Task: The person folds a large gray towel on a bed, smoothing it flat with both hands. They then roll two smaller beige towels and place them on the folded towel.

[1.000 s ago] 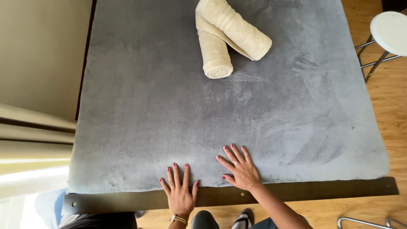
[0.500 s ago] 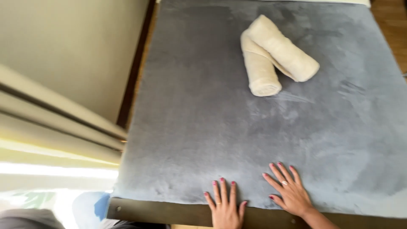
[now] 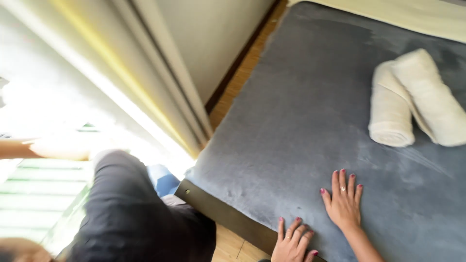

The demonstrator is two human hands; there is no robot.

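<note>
Grey plush fabric is seen spread over a large flat surface, the grey cover (image 3: 310,106) filling the right half of the view and running from its dark near edge (image 3: 218,211) to the far right corner. The left hand (image 3: 292,242) is laid flat at the near edge of the cover, fingers spread and released, nothing grasped; its lower part is cut off by the bottom of the view. The right hand (image 3: 343,201) is pressed palm-down on the cover just to the right of and slightly farther than the left hand, fingers extended and slightly fanned, holding nothing, with a ring on one finger. Two cream rolled towels (image 3: 412,104) are shown lying on the cover at the far right, well apart from both hands, touching each other, the right roll resting partly across the left one. A pale band (image 3: 388,14) borders the cover at the far side. Wooden flooring (image 3: 240,80) is visible left of the cover, beside a light wall (image 3: 208,39) and pale vertical frame strips (image 3: 145,87). A dark garment (image 3: 136,218), blurred, occupies the near left. No packages, labels or signs are discernible.
</note>
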